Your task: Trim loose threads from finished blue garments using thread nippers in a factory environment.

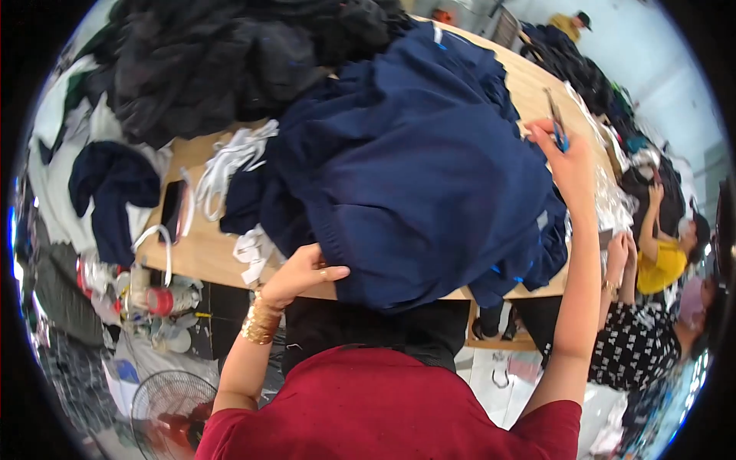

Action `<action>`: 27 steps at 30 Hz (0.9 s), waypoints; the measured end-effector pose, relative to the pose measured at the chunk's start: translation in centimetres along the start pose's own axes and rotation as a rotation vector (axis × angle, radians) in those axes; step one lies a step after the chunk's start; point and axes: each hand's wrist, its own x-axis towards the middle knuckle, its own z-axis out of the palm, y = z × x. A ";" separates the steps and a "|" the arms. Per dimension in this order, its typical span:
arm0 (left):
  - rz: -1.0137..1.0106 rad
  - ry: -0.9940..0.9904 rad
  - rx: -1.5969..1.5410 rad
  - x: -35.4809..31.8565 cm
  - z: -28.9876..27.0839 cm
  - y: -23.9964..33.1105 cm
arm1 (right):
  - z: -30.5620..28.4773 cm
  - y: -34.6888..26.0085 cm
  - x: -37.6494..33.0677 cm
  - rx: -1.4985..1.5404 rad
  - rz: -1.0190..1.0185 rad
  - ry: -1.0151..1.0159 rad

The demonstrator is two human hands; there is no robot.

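Observation:
A large navy blue garment (437, 184) with a gathered, elastic-looking edge lies spread over the wooden table in front of me. My left hand (303, 274) grips its near left edge, the thumb lying on top of the cloth and the other fingers partly hidden. Past the garment's right side, my right hand (566, 157) is closed around a pair of scissors (558, 126) with blue handles, blades pointing away from me. The thumb and index fingertips of that hand are close together beside the cloth. Whether they also pinch a thread is too small to tell.
Black garments (215, 65) are heaped at the far left. White cords (234, 157), a phone (174, 211) and a small navy cloth piece (115, 195) lie on the left. A standing fan (175, 410) is below the table (207, 249). Co-workers sit at right, one in a yellow top (661, 264).

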 end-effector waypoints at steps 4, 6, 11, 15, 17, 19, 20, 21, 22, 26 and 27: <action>-0.026 0.043 -0.119 0.1 -0.6 -1.9 | -1.9 6.4 -5.4 0.085 0.239 0.095; -0.023 0.039 -0.181 -0.2 -0.3 -1.9 | -2.1 8.1 -7.4 0.062 0.384 0.154; -0.101 0.022 -0.238 -0.1 -0.1 -2.1 | -2.7 13.8 -11.0 0.270 0.680 0.344; 0.125 0.191 -0.537 -2.7 -3.0 -3.4 | -2.0 14.3 -10.0 0.348 0.656 0.384; 0.136 0.246 -0.678 -3.5 -5.1 -3.9 | -1.9 14.2 -9.2 0.309 0.683 0.347; 0.182 0.237 -0.573 -3.9 -6.0 -4.3 | -1.5 13.0 -8.4 0.366 0.699 0.260; 0.146 0.257 -0.502 -4.1 -6.7 -4.9 | -1.4 12.9 -8.1 0.496 0.653 0.226; 0.110 0.282 -0.431 -4.2 -6.8 -5.1 | -1.2 12.8 -7.9 0.565 0.628 0.157; 0.114 0.279 -0.427 -4.0 -6.6 -5.3 | -1.1 12.4 -7.7 0.478 0.669 0.094; 0.112 0.328 -0.708 -2.4 -5.7 -5.2 | -0.9 11.4 -8.3 0.283 0.617 0.007; 0.113 0.322 -0.711 -2.2 -5.7 -5.2 | -1.4 12.4 -9.1 0.237 0.546 0.024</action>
